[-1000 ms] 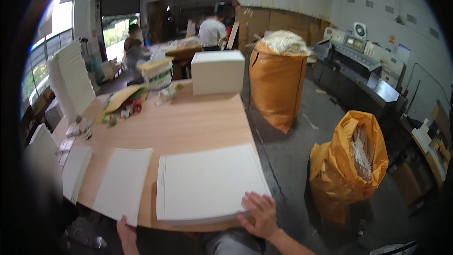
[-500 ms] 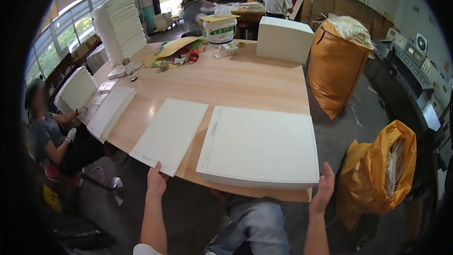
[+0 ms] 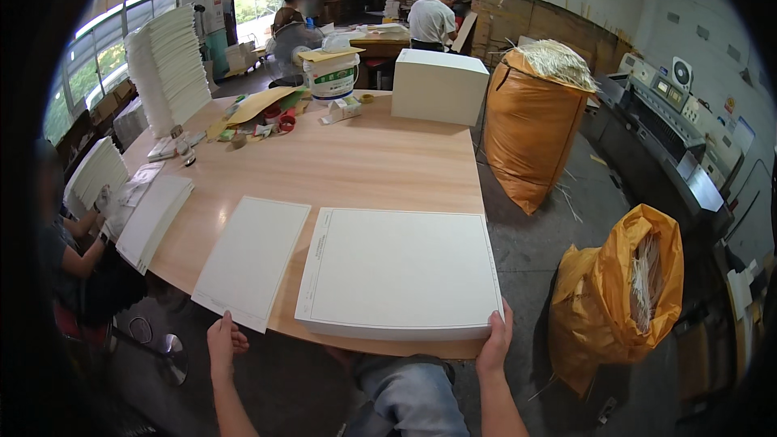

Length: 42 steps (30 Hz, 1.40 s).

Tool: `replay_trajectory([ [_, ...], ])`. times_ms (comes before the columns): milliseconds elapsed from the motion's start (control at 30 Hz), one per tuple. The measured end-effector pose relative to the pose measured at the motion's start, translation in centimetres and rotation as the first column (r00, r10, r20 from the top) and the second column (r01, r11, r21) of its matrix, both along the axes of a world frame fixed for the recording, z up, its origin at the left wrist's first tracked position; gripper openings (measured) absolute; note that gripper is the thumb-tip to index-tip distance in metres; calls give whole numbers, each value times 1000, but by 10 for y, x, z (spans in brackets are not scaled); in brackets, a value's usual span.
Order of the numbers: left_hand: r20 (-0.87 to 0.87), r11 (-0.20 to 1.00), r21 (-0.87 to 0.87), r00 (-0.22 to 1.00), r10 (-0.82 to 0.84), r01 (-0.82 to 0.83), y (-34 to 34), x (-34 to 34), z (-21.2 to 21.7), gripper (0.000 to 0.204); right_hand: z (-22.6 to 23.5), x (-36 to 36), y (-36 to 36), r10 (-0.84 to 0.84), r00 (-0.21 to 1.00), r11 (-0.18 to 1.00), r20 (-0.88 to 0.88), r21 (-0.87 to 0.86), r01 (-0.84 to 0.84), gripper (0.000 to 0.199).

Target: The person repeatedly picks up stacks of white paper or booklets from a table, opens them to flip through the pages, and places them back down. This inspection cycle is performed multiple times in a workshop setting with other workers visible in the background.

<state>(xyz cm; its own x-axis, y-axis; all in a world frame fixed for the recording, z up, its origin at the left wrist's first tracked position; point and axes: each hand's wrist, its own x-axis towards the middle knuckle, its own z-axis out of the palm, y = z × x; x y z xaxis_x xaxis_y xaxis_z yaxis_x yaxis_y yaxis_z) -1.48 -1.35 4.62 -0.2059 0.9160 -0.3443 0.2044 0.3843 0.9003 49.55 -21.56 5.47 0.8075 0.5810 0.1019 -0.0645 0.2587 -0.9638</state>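
Observation:
A thick stack of white paper sheets (image 3: pixel 401 271) with thin printed border lines lies at the table's front edge. At its front right corner is my right hand (image 3: pixel 494 344), thumb on the corner and fingers along the right side. To the left lies a flatter white sheet or thin pile (image 3: pixel 252 259), slanted, its front corner reaching past the table edge. My left hand (image 3: pixel 225 344) is at this sheet's front edge, thumb tip touching or nearly touching it. The other fingers curl loosely, apart from the thumb, and nothing shows between them.
The wooden table (image 3: pixel 356 162) carries a white bucket (image 3: pixel 330 79), a tall white block (image 3: pixel 441 89), and a leaning paper tower (image 3: pixel 167 73). Orange sacks (image 3: pixel 538 121) stand on the right. At left, a gloved person sits by another sheet stack (image 3: pixel 158 214); others work behind.
My right hand has come in from beside the stack to its front right corner. The left hand has loosened from the left sheet's front edge. The whole view has shifted.

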Motion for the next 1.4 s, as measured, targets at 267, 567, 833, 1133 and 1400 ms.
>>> replay_trajectory([
  [267,575,944,328,786,-227,33,-49,185,26,66,2,-5,2,-41,999,998,23,-57,42,55],
  [567,571,950,282,819,-54,-133,-50,206,-10,55,14,-14,-2,-42,999,999,10,8,42,55],
  [833,539,971,187,842,26,-150,-32,186,-46,67,-10,-9,4,-131,990,991,46,-20,132,55],
  [1133,489,967,250,869,-81,-50,-48,196,-11,64,15,-16,2,-127,992,986,-13,-107,125,58],
  [1400,553,969,235,830,-71,-74,-40,186,-36,65,16,-15,2,-69,997,998,-36,-5,69,59],
])
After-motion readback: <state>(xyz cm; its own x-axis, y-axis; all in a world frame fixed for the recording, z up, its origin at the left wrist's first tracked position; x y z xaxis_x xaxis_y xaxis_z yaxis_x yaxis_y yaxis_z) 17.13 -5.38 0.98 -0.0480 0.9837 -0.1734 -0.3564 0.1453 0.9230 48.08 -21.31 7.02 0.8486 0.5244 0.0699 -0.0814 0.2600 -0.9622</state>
